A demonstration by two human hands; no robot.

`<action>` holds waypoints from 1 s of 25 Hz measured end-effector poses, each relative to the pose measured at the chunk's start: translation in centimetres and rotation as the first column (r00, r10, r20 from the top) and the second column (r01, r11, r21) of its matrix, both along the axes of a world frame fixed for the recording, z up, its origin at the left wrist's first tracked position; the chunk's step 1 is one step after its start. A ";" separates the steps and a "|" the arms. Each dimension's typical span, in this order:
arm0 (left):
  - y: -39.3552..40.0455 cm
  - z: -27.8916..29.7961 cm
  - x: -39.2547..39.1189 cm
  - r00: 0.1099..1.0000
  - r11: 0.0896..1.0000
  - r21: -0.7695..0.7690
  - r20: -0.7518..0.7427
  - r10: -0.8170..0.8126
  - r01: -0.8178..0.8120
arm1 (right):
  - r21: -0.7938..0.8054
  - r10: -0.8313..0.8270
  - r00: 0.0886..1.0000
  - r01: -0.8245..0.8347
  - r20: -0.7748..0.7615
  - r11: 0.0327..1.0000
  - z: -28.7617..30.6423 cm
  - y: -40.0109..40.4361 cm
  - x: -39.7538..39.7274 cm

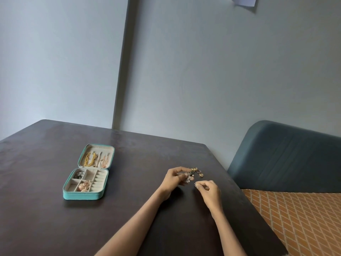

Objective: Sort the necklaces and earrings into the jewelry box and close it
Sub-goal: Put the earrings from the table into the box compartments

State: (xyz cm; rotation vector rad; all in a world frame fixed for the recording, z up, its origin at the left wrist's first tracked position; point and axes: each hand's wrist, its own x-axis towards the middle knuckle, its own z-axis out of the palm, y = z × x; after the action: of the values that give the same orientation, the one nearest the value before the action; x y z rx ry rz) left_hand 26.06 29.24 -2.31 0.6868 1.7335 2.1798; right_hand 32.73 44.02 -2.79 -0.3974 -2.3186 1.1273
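Note:
A teal jewelry box (82,196) lies open at the left of the dark table (129,209). Gold and rose chains (96,159) hang in its lid. Its tray holds a rose-gold piece (84,185) and a dark beaded piece (79,174). To the right lies a small heap of earrings and rings (196,171). My left hand (175,179) pinches a silver pearl earring (188,177) at the heap's near edge. Just right of it, my right hand (208,189) pinches a tiny piece (196,185) between thumb and forefinger.
The table's right edge runs close to my right hand. Beyond it stands a blue padded chair back (286,163) above an orange diamond-patterned seat (304,218). A grey wall rises behind the table.

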 end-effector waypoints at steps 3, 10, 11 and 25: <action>-0.4 0.0 0.1 0.999 0.999 0.035 0.036 -0.002 0.000 | -0.382 0.032 0.993 -0.074 -0.114 0.921 1.1 -1.9 0.5; -2.8 0.4 0.6 0.985 0.985 0.151 0.163 0.053 -0.078 | -0.840 0.046 0.958 -0.269 -0.282 0.471 3.6 -6.4 -1.1; -3.3 0.4 0.4 0.984 0.984 0.147 0.163 0.072 -0.096 | -0.861 0.052 0.957 -0.278 -0.284 0.426 3.9 -7.1 -1.4; -15.6 5.1 -1.4 0.953 0.948 0.121 0.118 0.281 -0.294 | -0.828 0.187 0.906 -0.424 -0.380 0.368 6.4 -19.3 -3.4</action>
State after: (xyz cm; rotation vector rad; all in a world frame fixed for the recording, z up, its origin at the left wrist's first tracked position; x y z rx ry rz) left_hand 24.71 13.68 2.81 0.3635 1.7378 2.4995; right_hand 29.38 24.73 3.63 -0.1545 -1.3739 2.4680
